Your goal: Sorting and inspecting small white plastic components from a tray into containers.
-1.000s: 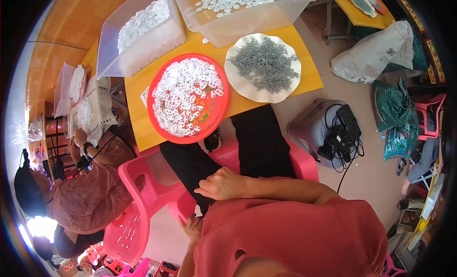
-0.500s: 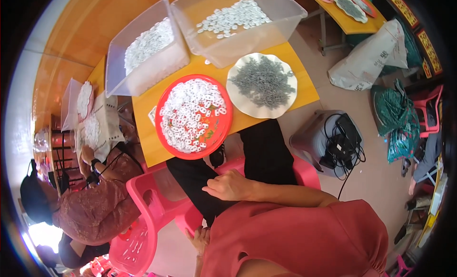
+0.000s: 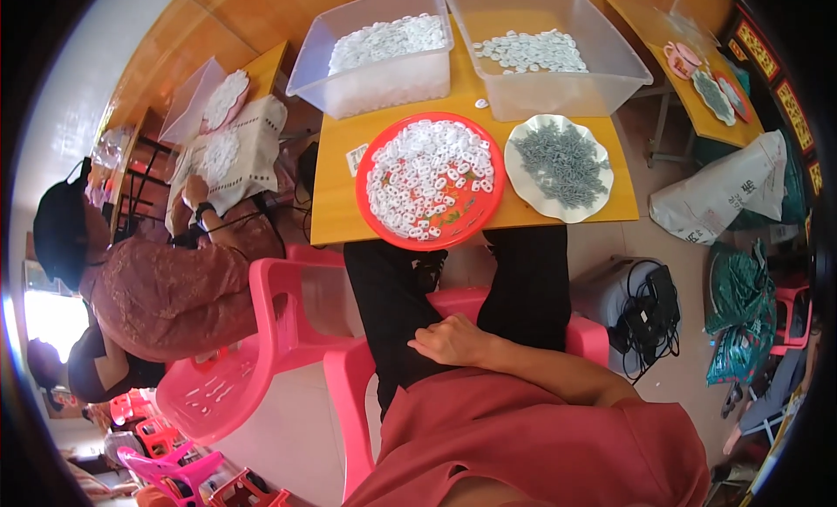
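Note:
My right hand [image 3: 453, 340] rests on my lap with its fingers curled into a loose fist, and nothing shows in it. My left hand is out of view. On the table in front of me, a round red tray [image 3: 499, 158] carries many small white plastic pieces [image 3: 405, 189] with two holes each. A few grey screw-like bits lie at the tray's right side. Right of it, a cream scalloped plate [image 3: 571, 212] bears a heap of thin grey screw-like pieces [image 3: 562, 165]. Both hands are away from these things.
Two clear plastic bins [image 3: 384, 87] [image 3: 567, 93] with more white pieces stand at the table's back. A person [image 3: 174, 280] works at another table on the left, beside a pink chair [image 3: 270, 333]. Right of my knees is a grey container [image 3: 615, 311] topped with black cables [image 3: 649, 319].
My view has shifted, so the table appears lower and farther right. My left hand, earlier by the chair's edge, has left the view. My right hand still lies on my lap.

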`<state>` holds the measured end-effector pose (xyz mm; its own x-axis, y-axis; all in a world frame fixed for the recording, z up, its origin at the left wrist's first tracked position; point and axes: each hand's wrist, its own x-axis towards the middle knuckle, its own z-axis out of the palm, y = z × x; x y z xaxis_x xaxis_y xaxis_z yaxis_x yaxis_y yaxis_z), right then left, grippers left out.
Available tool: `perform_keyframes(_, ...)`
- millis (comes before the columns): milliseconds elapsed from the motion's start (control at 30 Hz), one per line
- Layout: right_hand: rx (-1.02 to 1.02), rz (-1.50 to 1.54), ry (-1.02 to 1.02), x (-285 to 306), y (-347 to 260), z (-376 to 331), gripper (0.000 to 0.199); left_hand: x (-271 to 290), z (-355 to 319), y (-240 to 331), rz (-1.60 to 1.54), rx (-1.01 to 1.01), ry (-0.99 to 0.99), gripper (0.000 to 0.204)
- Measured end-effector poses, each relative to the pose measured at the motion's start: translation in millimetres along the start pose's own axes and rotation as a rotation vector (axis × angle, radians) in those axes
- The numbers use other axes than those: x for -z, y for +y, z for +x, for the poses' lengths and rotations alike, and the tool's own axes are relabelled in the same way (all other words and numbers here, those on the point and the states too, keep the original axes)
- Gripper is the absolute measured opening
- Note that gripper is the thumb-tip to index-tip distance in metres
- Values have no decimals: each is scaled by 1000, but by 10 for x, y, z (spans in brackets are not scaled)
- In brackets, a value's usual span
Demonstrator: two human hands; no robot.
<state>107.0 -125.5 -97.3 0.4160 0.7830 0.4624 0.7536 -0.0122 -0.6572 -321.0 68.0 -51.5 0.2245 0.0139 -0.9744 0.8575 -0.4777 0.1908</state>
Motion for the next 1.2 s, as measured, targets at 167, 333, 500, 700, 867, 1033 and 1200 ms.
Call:
perform_keyframes(167, 34, 23, 3, -131, -109, -72, 36, -431, 17, -98, -9, -34, -37, 55)
perform_keyframes(333, 105, 16, -57, -224, -205, -227, 35, -655, -29, -194, 2, -91, -66, 55)
perform_keyframes(500, 138, -7, -98, -303, -418, -363, 33, -941, -31, -413, 5, -142, 2, 54)
perform_keyframes(700, 93, -89, -284, -328, -675, -398, 34, -1241, -12, -802, -64, -222, 186, 54)
perform_keyframes(867, -144, -229, -460, -432, -764, -408, 32, -1079, -31, -558, -200, -264, 304, 54)
perform_keyframes(1033, -147, -351, -604, -577, -662, -518, 30, -940, -90, -487, -295, -315, 385, 53)
perform_keyframes(1200, -230, -374, -698, -581, -814, -409, 27, -797, -180, -464, -315, -354, 422, 53)
